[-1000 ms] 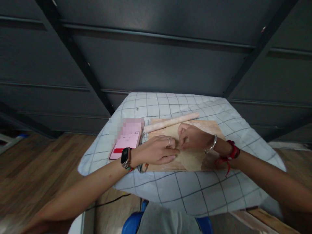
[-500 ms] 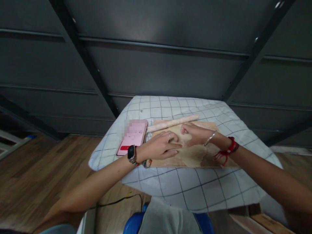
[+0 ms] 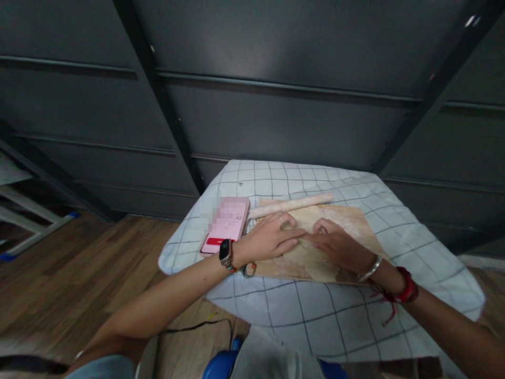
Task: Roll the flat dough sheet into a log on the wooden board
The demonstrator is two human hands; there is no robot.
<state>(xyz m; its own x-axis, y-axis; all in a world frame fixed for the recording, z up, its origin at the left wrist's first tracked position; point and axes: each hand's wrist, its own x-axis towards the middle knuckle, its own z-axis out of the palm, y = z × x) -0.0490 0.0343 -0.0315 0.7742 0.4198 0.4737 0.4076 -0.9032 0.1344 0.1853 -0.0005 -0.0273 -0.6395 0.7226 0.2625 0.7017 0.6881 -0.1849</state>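
- Nearest me, the checked cloth (image 3: 284, 310) hangs loose in front of the board (image 3: 357, 218); if my lap or forearms tugged it, I think everything above could slide.
- The red bracelet (image 3: 406, 284) on my right wrist trails loose strings beside the board's near right corner; should I swing that wrist inward, they could drag through the flour.
- The dough sheet (image 3: 321, 268) lies flat on the board under my hands, running right down to its near edge; pulled toward me, it could droop over or tear where it's thin.
- My left hand (image 3: 276, 237) has its fingers partly spread, index reaching out; my right hand (image 3: 335, 245) has some fingers curled, index pointing left. The tips meet, or nearly, over the dough; whether they're clamped on any, I can't tell. Pressing hard there might poke a hole.
- Past my left wrist sits the phone (image 3: 226, 226); a floury knuckle could smear it.
- Farthest, the rolling pin (image 3: 294, 205) lies slanted at the board's far edge; a nudge from my left knuckles might set it rolling.
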